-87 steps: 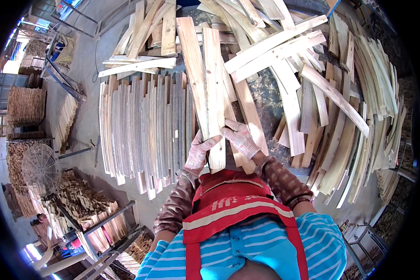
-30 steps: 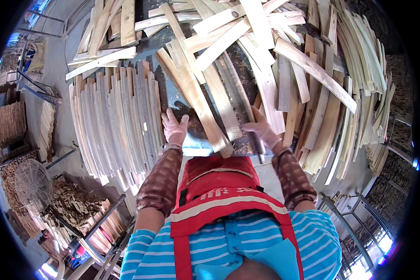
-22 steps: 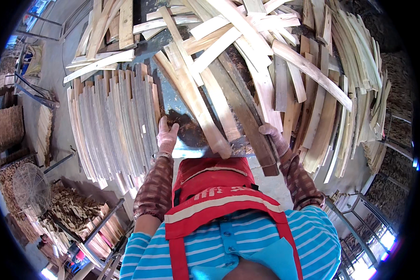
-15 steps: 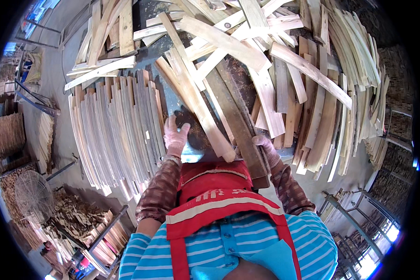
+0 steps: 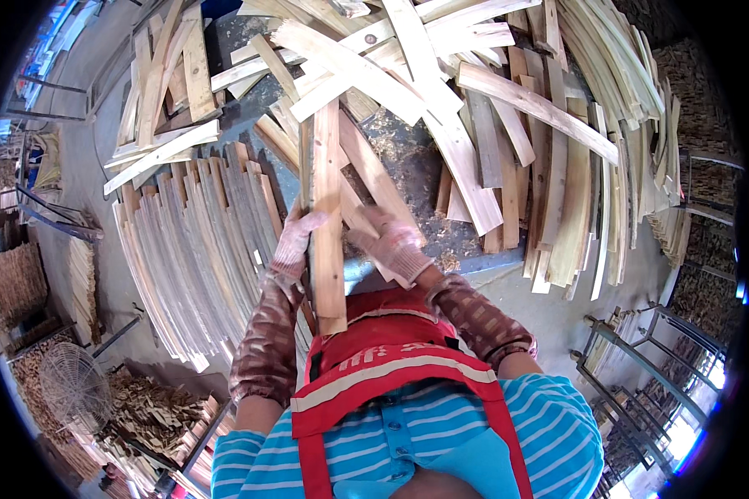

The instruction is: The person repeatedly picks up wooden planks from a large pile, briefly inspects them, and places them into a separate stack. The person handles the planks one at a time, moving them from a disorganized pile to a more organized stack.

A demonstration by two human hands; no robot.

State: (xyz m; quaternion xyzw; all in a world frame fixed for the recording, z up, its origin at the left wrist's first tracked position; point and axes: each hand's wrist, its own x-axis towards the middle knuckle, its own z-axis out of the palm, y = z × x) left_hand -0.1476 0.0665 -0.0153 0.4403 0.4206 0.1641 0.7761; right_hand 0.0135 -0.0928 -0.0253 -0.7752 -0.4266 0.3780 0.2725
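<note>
"So, where's the board (image 5: 328, 266)?"

"Just left of centre, lengthwise up the frame. Its lower end overlaps the red apron (image 5: 391, 337) in view."

"Who has it?"

"The left hand (image 5: 291, 245). Its fingers are closed at the board's left edge, thumb across the face. A darker strip shows along that edge; I can't tell if it's a second piece."

"And the right hand (image 5: 398, 252)?"

"Right of the board, near it, above slanting wood. Thumb and fingers look spread, though blurred; I can't tell if they touch anything."

"What lies around?"

"A tight stack (image 5: 204, 249) on the left of the frame, a crisscross pile (image 5: 366, 73) at the top, and a long row (image 5: 582, 175) on the right. Sawdust dots the dark table (image 5: 399, 137) near the centre."

"Lower left?"

"A round wire fan (image 5: 73, 382)."
</note>
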